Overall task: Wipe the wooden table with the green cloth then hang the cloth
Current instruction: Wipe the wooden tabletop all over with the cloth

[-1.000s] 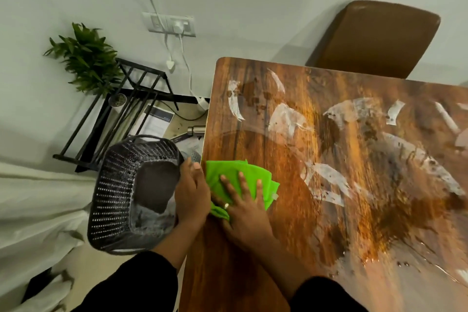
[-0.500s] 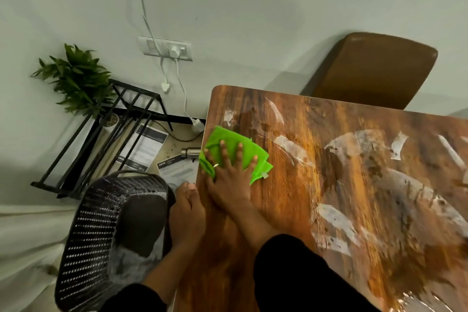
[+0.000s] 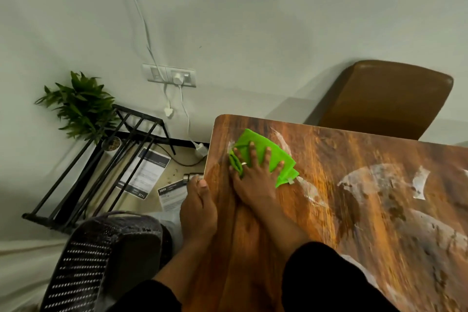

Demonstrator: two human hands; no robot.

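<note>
The green cloth (image 3: 263, 151) lies folded on the wooden table (image 3: 367, 210), close to its far left corner. My right hand (image 3: 255, 180) presses flat on the cloth with fingers spread; a ring shows on one finger. My left hand (image 3: 198, 208) rests on the table's left edge, fingers curled over it, nothing else in it. White smears and dark stains cover the table to the right of the cloth.
A black perforated basket (image 3: 101, 258) stands low at the left, beside the table. Behind it are a black metal rack (image 3: 106, 159), a potted plant (image 3: 81, 106), papers on the floor and a wall socket (image 3: 169, 76) with cables. A brown chair (image 3: 387, 99) stands beyond the table.
My right hand has pushed the green cloth along the left edge away from me toward the far corner. My left hand stayed on the table's left edge beside the basket.
</note>
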